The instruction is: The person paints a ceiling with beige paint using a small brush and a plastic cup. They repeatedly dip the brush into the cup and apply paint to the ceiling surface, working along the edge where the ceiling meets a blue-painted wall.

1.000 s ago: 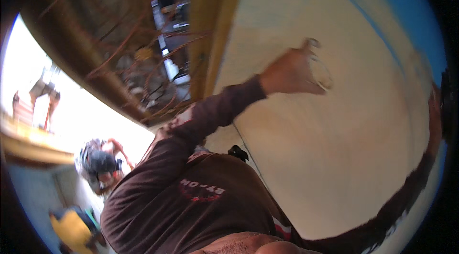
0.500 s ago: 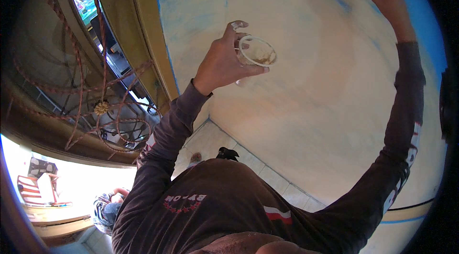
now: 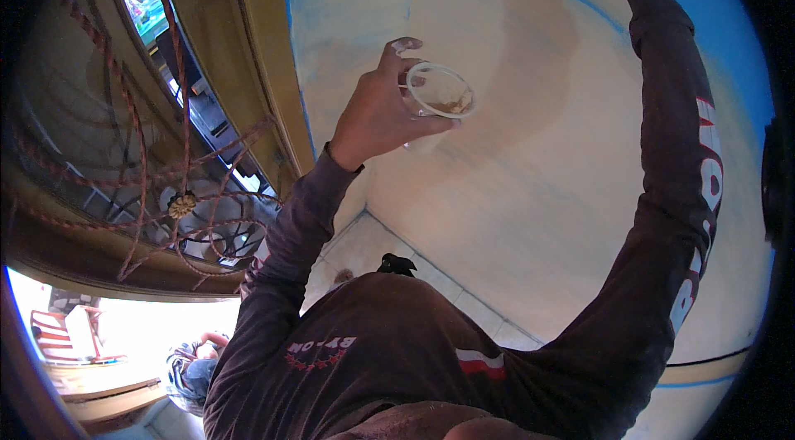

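Observation:
My left hand point(image 3: 383, 105) is wrapped round a clear plastic cup point(image 3: 439, 89), its fingers closed on the side. The cup's open rim faces me, and some pale, brownish stuff clings inside. Whitish smears mark the fingertips. Behind the cup stands a wall point(image 3: 530, 183) painted cream, with blue patches and streaks. My right arm point(image 3: 679, 142) reaches up along the wall's right side. Only a bit of its wrist shows at the top edge; the right hand itself is out of the picture.
A brown metal frame point(image 3: 248, 51) with dark glass and twisted rusty bars point(image 3: 182, 100) stands close on my left. Tiled floor point(image 3: 364, 245) lies below. At the lower left, a seated person point(image 3: 195, 365) is near a bright opening, with a red-and-white striped chair point(image 3: 58, 336) beyond.
My right arm has stretched further up, carrying the hand past the top edge. The left hand with the cup has barely shifted.

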